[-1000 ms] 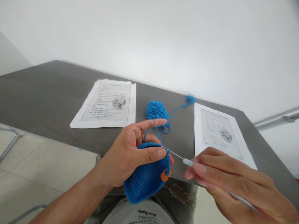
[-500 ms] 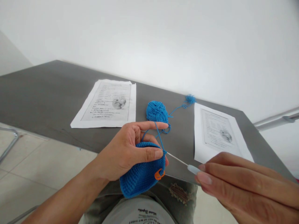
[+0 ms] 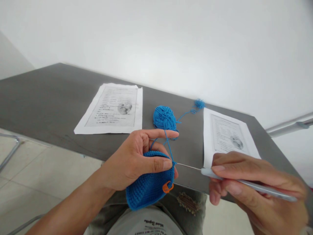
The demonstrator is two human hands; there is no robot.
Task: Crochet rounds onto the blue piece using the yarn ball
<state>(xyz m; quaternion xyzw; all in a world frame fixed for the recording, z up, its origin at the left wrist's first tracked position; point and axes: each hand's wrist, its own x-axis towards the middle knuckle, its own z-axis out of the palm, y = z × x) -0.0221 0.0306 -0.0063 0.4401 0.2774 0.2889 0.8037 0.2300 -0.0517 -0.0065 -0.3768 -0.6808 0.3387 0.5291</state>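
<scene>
Blue crochet work (image 3: 146, 187) is pinched under the thumb of my left hand (image 3: 137, 160), whose index finger stretches out with yarn passing over it. An orange stitch marker (image 3: 167, 187) hangs from the edge of the piece. My right hand (image 3: 259, 189) grips the pale grey handle of a crochet hook (image 3: 266, 189). The thin metal shaft runs left to the stitches beside my left thumb; its tip is hidden there. From the work a strand climbs over the left index finger toward a ball of blue yarn (image 3: 164, 117) just beyond it.
One printed sheet (image 3: 90, 120) lies left on the grey table (image 3: 53, 94), another printed sheet (image 3: 207, 140) on the right. A small blue yarn tangle (image 3: 199, 103) sits by the white wall (image 3: 156, 49). Below the table's near edge are my lap and the tiled floor (image 3: 31, 182).
My right hand has turned and shifted its fingers, so the hook's handle now shows and its shaft lies flatter. The left hand and the work have moved slightly right and down.
</scene>
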